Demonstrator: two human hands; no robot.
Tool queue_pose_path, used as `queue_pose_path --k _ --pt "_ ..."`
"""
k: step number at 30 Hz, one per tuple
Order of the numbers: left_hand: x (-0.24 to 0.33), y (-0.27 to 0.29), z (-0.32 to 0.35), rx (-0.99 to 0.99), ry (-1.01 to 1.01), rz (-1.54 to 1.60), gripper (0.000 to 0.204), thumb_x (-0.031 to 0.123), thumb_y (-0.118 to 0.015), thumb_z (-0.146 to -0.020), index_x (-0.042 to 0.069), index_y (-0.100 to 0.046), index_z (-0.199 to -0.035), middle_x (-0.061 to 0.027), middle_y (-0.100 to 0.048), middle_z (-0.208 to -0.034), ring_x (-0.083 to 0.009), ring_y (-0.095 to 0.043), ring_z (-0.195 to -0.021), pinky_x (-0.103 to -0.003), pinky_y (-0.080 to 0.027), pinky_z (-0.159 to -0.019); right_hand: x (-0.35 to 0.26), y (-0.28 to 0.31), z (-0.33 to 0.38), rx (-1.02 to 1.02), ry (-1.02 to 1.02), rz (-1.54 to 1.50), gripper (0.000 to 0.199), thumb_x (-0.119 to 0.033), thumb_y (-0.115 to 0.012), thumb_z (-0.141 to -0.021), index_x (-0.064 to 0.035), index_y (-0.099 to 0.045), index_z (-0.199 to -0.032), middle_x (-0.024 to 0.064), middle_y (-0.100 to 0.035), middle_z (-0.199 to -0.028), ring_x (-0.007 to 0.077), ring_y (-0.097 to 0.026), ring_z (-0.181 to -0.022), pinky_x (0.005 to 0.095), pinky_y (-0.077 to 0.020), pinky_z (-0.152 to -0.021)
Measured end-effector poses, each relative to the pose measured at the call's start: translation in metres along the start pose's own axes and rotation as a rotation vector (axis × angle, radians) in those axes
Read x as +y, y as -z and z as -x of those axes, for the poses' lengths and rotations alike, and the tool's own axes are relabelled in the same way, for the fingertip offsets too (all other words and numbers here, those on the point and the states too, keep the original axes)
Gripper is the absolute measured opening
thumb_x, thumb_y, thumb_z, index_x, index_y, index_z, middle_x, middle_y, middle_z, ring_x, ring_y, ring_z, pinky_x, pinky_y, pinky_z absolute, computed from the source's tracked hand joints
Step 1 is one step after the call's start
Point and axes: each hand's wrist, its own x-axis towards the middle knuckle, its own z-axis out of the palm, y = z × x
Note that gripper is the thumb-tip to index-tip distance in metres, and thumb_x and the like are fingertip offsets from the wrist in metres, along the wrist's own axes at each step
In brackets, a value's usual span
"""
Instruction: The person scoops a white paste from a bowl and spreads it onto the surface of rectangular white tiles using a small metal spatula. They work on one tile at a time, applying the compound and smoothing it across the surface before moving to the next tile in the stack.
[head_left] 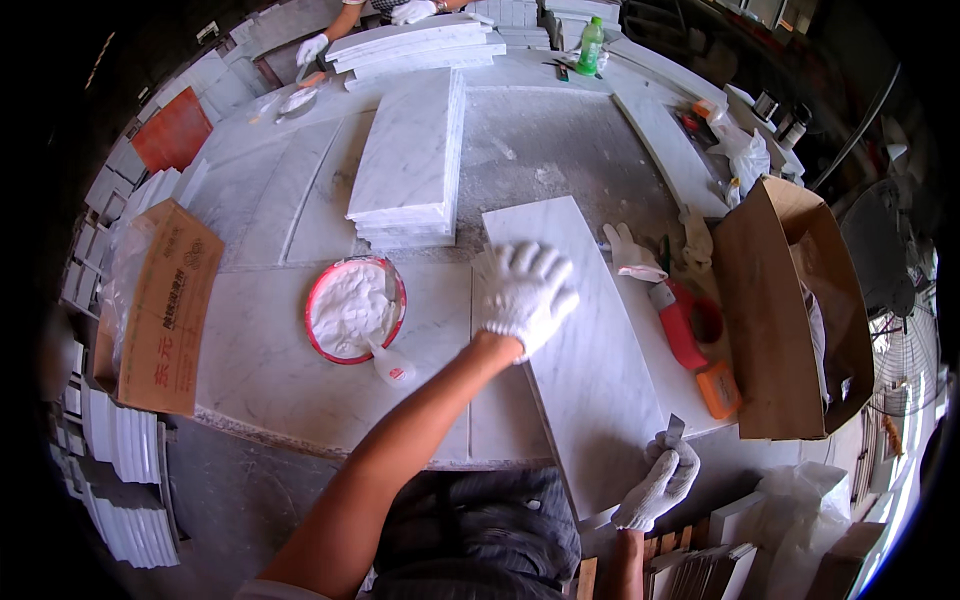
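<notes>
A long white marble slab with grey veins lies aslant on the work table, its near end sticking out past the front edge. My left hand, in a white knit glove, rests on its upper part with fingers spread. Beside the slab's near right edge, my right hand, also gloved, grips a small scraper; its grey metal blade points up from the fingers. Left of the slab stands a red-rimmed bowl of white paste or powder. A small white bottle-like thing leans against it.
A stack of slabs sits beyond the bowl. Cardboard boxes stand at left and right. Near my right are a spare glove, a red tool and an orange block. Across the table, a gloved co-worker handles slabs.
</notes>
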Motion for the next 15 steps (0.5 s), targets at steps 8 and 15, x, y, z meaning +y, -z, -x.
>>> queue_pose_path --k 8,15 --pt "0.003 -0.016 -0.027 -0.223 0.062 -0.143 0.063 0.054 -0.036 -0.1 0.014 -0.042 -0.148 -0.0117 -0.039 -0.155 -0.0319 -0.031 -0.144 -0.051 -0.017 -0.119 0.011 0.0 -0.002 0.066 0.013 -0.048 0.019 -0.022 -0.052 -0.103 -0.0041 -0.055 -0.108 0.0099 -0.063 -0.1 0.0133 -0.055 -0.079 0.0287 -0.0475 -0.075" --pt "0.113 0.0 0.055 -0.288 -0.417 0.155 0.063 0.05 -0.048 -0.096 0.013 -0.044 -0.147 -0.0135 -0.037 -0.156 -0.0323 -0.027 -0.147 -0.051 -0.014 -0.121 0.005 0.008 -0.008 0.153 -0.069 -0.341 0.017 -0.018 -0.052 -0.102 -0.003 -0.054 -0.109 0.0128 -0.063 -0.1 0.0156 -0.056 -0.077 0.0284 -0.0475 -0.069"
